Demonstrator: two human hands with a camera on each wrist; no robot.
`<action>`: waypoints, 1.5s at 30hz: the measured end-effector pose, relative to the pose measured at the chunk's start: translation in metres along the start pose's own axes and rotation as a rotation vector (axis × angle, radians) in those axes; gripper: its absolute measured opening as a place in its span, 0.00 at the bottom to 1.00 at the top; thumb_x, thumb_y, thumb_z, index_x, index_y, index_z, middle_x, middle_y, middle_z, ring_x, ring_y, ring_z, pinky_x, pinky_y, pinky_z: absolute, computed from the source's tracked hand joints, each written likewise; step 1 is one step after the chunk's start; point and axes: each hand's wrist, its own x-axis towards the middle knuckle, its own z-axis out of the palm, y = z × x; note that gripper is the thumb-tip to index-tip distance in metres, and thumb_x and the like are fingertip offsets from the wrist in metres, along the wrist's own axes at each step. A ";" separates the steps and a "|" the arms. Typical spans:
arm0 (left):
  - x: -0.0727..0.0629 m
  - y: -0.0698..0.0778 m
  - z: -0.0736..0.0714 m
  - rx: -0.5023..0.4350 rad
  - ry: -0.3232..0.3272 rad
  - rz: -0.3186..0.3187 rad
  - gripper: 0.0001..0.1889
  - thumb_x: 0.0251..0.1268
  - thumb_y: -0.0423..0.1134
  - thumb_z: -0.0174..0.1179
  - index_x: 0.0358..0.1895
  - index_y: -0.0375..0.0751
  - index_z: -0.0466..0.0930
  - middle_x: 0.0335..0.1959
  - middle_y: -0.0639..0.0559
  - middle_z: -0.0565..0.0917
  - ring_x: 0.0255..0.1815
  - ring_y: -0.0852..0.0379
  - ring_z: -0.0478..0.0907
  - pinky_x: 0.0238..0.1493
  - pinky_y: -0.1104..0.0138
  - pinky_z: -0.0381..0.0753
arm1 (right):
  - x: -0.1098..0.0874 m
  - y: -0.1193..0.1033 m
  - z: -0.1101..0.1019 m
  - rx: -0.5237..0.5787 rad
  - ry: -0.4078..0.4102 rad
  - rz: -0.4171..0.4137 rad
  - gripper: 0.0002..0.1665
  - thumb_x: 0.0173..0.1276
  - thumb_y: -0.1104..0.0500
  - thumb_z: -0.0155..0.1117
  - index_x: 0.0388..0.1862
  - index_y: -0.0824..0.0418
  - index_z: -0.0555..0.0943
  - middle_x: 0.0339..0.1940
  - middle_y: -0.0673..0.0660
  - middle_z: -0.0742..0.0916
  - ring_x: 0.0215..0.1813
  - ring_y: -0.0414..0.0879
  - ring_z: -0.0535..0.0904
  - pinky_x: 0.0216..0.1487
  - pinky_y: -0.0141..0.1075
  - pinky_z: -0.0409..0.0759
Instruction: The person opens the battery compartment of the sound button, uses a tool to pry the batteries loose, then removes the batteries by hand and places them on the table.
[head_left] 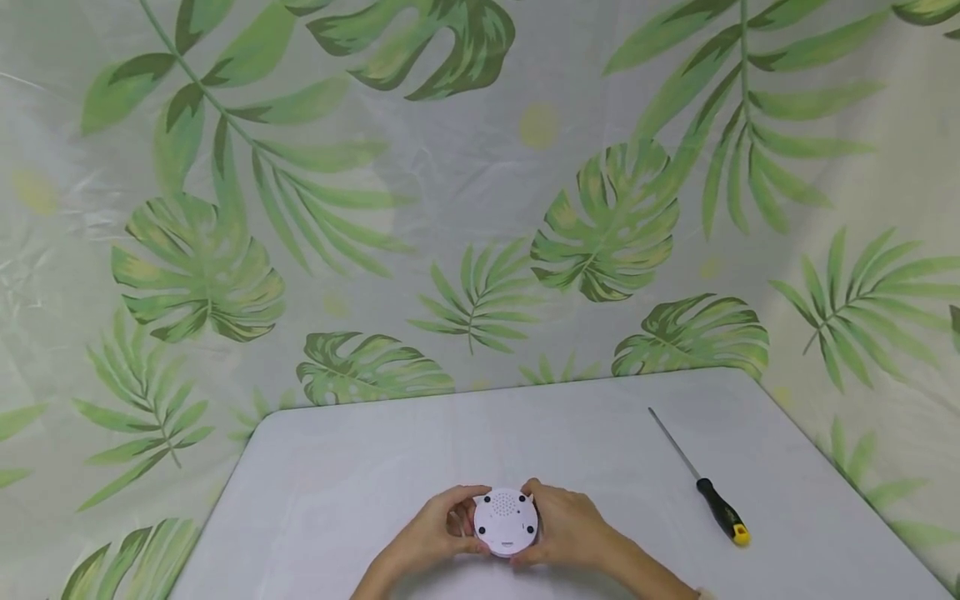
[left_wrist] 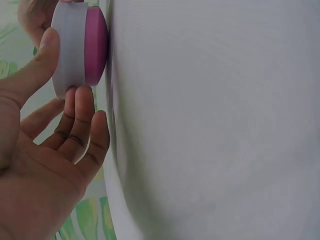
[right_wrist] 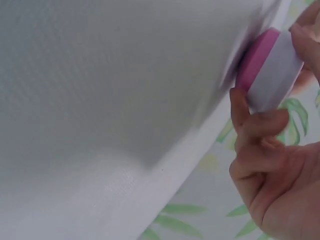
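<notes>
Between both hands is a round white device [head_left: 506, 522] with a speaker-like patch of small holes and dark round spots near its edge facing up. Its underside is pink, as the side of the device [left_wrist: 95, 47] shows in the left wrist view. My left hand [head_left: 442, 525] grips its left side with thumb and fingertips. From the right, my right hand [head_left: 566, 525] holds the opposite edge; in the right wrist view its fingers [right_wrist: 260, 125] bend at the rim. The pink face sits close over the white tabletop.
A screwdriver [head_left: 705, 483] with a black and yellow handle lies on the right of the white table [head_left: 360, 467], its shaft pointing to the back. Behind the table hangs a leaf-patterned curtain [head_left: 465, 208].
</notes>
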 end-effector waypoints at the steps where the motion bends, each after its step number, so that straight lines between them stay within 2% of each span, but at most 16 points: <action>1: 0.000 0.000 0.000 0.000 0.001 -0.003 0.39 0.53 0.38 0.79 0.70 0.37 0.74 0.41 0.48 0.80 0.38 0.64 0.77 0.38 0.73 0.79 | 0.000 -0.001 0.001 -0.010 0.002 0.010 0.52 0.40 0.27 0.84 0.54 0.59 0.77 0.37 0.45 0.87 0.36 0.33 0.79 0.33 0.33 0.77; 5: 0.001 -0.001 0.000 0.025 0.005 -0.018 0.43 0.50 0.38 0.81 0.72 0.37 0.73 0.40 0.51 0.80 0.37 0.64 0.77 0.39 0.72 0.78 | 0.001 -0.004 0.003 -0.039 0.016 0.035 0.53 0.41 0.26 0.82 0.54 0.62 0.78 0.36 0.50 0.89 0.35 0.37 0.82 0.32 0.35 0.77; 9: 0.005 0.001 0.003 0.066 0.005 -0.025 0.48 0.46 0.40 0.83 0.74 0.37 0.70 0.36 0.54 0.79 0.33 0.65 0.75 0.36 0.74 0.76 | 0.003 -0.005 0.000 -0.063 0.011 0.035 0.53 0.43 0.26 0.81 0.55 0.63 0.79 0.42 0.54 0.90 0.40 0.45 0.87 0.36 0.40 0.82; 13: 0.008 0.001 0.006 0.072 0.009 -0.035 0.47 0.47 0.40 0.83 0.73 0.38 0.71 0.33 0.56 0.77 0.31 0.66 0.72 0.34 0.76 0.74 | 0.004 -0.005 -0.004 -0.052 -0.028 0.018 0.50 0.46 0.26 0.79 0.54 0.62 0.81 0.42 0.51 0.90 0.40 0.43 0.85 0.36 0.36 0.81; 15: 0.007 0.001 0.008 0.062 0.012 -0.041 0.46 0.46 0.40 0.83 0.72 0.37 0.72 0.33 0.56 0.76 0.31 0.66 0.72 0.33 0.76 0.74 | 0.003 -0.005 -0.006 -0.055 -0.044 0.006 0.48 0.52 0.25 0.75 0.54 0.62 0.81 0.43 0.51 0.89 0.40 0.42 0.85 0.36 0.35 0.80; 17: 0.007 0.002 0.008 0.055 0.015 -0.044 0.46 0.46 0.40 0.84 0.72 0.37 0.72 0.33 0.56 0.76 0.30 0.66 0.72 0.32 0.76 0.73 | 0.003 -0.005 -0.009 -0.085 -0.042 -0.024 0.47 0.59 0.26 0.70 0.57 0.64 0.82 0.47 0.52 0.89 0.42 0.43 0.85 0.37 0.36 0.81; 19: 0.006 0.003 0.008 0.050 0.019 -0.037 0.45 0.45 0.40 0.84 0.71 0.37 0.73 0.33 0.55 0.76 0.30 0.66 0.72 0.32 0.76 0.73 | 0.003 -0.004 -0.011 -0.136 -0.037 -0.072 0.46 0.64 0.27 0.66 0.62 0.63 0.81 0.53 0.55 0.88 0.49 0.47 0.87 0.42 0.40 0.85; 21: 0.006 0.004 0.008 0.050 0.023 -0.029 0.45 0.45 0.40 0.84 0.71 0.37 0.73 0.33 0.55 0.76 0.30 0.66 0.71 0.31 0.76 0.73 | 0.004 -0.004 -0.012 -0.205 -0.033 -0.138 0.44 0.68 0.28 0.63 0.66 0.61 0.80 0.60 0.56 0.87 0.57 0.50 0.86 0.47 0.45 0.86; 24: 0.006 0.005 0.008 0.059 0.024 -0.017 0.46 0.44 0.41 0.84 0.70 0.37 0.74 0.33 0.55 0.76 0.30 0.66 0.71 0.31 0.76 0.72 | 0.007 -0.002 -0.011 -0.280 -0.017 -0.253 0.38 0.71 0.31 0.62 0.66 0.58 0.81 0.63 0.57 0.86 0.61 0.51 0.84 0.49 0.44 0.88; 27: 0.006 0.005 0.007 0.074 0.022 -0.007 0.46 0.44 0.42 0.85 0.71 0.37 0.74 0.34 0.55 0.76 0.29 0.67 0.71 0.31 0.77 0.72 | 0.009 -0.002 -0.011 -0.342 0.023 -0.351 0.32 0.73 0.35 0.63 0.62 0.57 0.84 0.60 0.58 0.88 0.58 0.50 0.86 0.47 0.40 0.88; 30: 0.007 0.004 0.007 0.092 0.023 0.007 0.46 0.45 0.43 0.85 0.71 0.36 0.74 0.35 0.55 0.76 0.29 0.68 0.71 0.30 0.77 0.72 | 0.010 -0.004 -0.013 -0.392 0.047 -0.410 0.29 0.74 0.38 0.63 0.59 0.58 0.85 0.58 0.60 0.88 0.53 0.50 0.88 0.44 0.38 0.88; 34: 0.007 0.004 0.007 0.113 0.025 0.024 0.46 0.45 0.45 0.85 0.70 0.35 0.74 0.35 0.55 0.76 0.28 0.68 0.71 0.29 0.78 0.72 | 0.011 -0.005 -0.016 -0.424 0.017 -0.423 0.30 0.75 0.36 0.61 0.59 0.58 0.85 0.58 0.61 0.88 0.52 0.50 0.88 0.42 0.38 0.88; 40: 0.007 0.004 0.006 0.111 0.031 0.011 0.46 0.44 0.44 0.85 0.70 0.37 0.76 0.35 0.55 0.76 0.29 0.67 0.71 0.30 0.77 0.72 | 0.011 -0.007 -0.016 -0.458 -0.007 -0.415 0.32 0.75 0.34 0.60 0.60 0.58 0.85 0.59 0.61 0.88 0.52 0.50 0.89 0.40 0.38 0.88; 45: 0.008 0.003 0.007 0.122 0.043 0.014 0.46 0.42 0.44 0.85 0.70 0.36 0.76 0.35 0.55 0.76 0.30 0.67 0.71 0.31 0.77 0.73 | 0.009 -0.011 -0.010 -0.609 0.091 -0.499 0.32 0.76 0.35 0.59 0.57 0.60 0.86 0.55 0.61 0.90 0.43 0.46 0.91 0.32 0.33 0.86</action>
